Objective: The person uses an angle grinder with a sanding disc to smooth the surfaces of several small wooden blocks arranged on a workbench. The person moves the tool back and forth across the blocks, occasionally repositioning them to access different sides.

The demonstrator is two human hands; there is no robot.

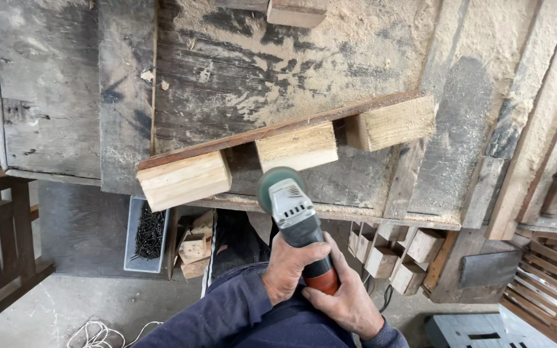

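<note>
Both hands hold an angle grinder (294, 216) in front of the body. The left hand (291, 265) wraps around the dark middle part of the tool, its grip closed tight on the housing. The right hand (346, 298) closes from below on the orange rear end of the handle, just beside the left hand and touching it. The grey head of the grinder with its round green guard points away from the person, towards the edge of the table (72, 103).

Just beyond the guard lies a wooden piece: a long thin brown board (278, 129) standing tilted on its edge, with three pale blocks fixed under it. The left block (185, 180) and the middle block (296, 147) are nearest to the guard; the right block (391, 122) is further away. I cannot tell if the disc touches the wood.

The table is old, dark and covered with sawdust. Below it, on the floor, stands a grey tray with dark screws (148, 233), and near it some small wood offcuts (195, 248). More small blocks (401, 254) lie at the right side.
</note>
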